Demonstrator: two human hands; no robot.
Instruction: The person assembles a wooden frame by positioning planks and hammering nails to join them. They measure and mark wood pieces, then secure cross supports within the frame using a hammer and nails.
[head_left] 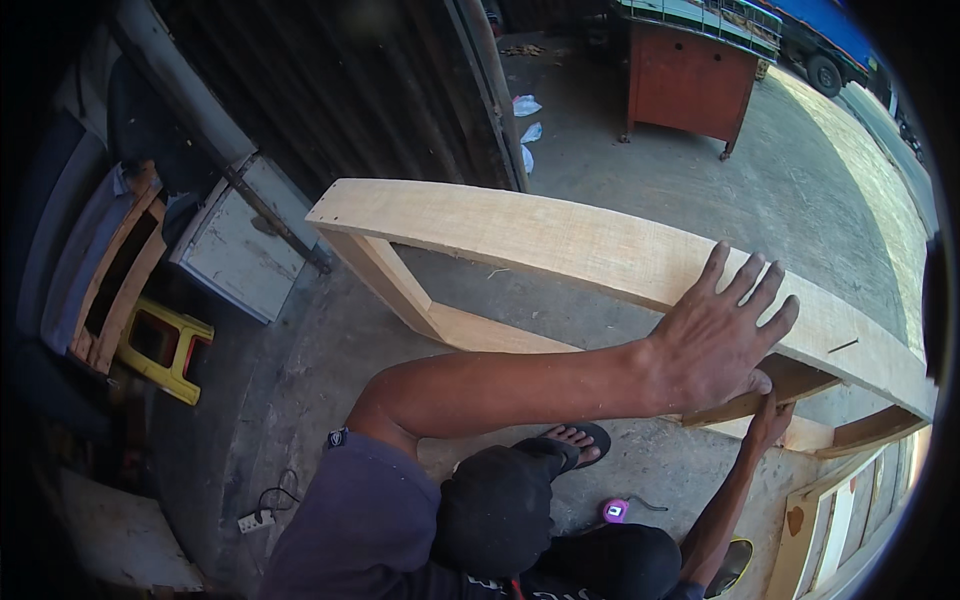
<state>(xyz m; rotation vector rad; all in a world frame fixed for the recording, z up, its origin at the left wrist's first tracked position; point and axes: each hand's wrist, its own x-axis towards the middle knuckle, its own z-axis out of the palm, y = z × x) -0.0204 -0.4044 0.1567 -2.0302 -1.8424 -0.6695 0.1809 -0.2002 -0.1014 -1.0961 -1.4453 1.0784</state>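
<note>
A long frame of pale wood [520, 225] stands on edge before me, its top board running from upper left to lower right. My left hand [715, 335] lies across that board with its fingers spread, holding nothing. Below it, my right hand [768, 425] is closed at the edge of a short wooden crosspiece [740, 402] inside the frame; the hand's inner side is hidden. A nail [843, 346] sticks up at a slant from the top board, right of my left hand.
On the floor are a pink tape measure [615, 511] and a white power strip [255, 521] with a cord. A second wooden frame [800, 530] lies at lower right. A yellow stool [190, 340] stands left, and a red wheeled cabinet [688, 85] stands beyond the frame.
</note>
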